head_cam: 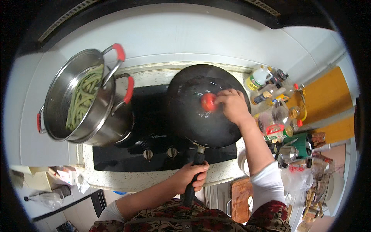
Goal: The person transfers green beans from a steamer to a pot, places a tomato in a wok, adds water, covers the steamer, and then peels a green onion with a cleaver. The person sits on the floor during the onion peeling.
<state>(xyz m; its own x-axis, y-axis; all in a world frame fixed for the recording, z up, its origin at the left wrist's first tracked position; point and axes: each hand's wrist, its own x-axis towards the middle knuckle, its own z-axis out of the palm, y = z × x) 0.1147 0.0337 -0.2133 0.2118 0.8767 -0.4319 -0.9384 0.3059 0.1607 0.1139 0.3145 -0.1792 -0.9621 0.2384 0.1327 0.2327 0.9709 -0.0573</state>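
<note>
My left hand [193, 177] is wrapped around the black handle [189, 191] of a dark wok [185, 124] on the stove. A whole red tomato [208, 102] is in the middle of the wok, above or in a shallow, shiny liquid. The fingers of my right hand [233, 105] hold the tomato from its right side; its underside is hidden from me. Faint steam blurs the wok's surface.
Left of the wok, a steel steamer pot [101, 133] with red-sleeved handles carries a tier of green beans [84, 98]. Two knobs [160, 153] sit on the black glass stove [121, 159]. Bottles and jars [268, 92] crowd the right counter. A wooden cutting board [241, 200] stands below.
</note>
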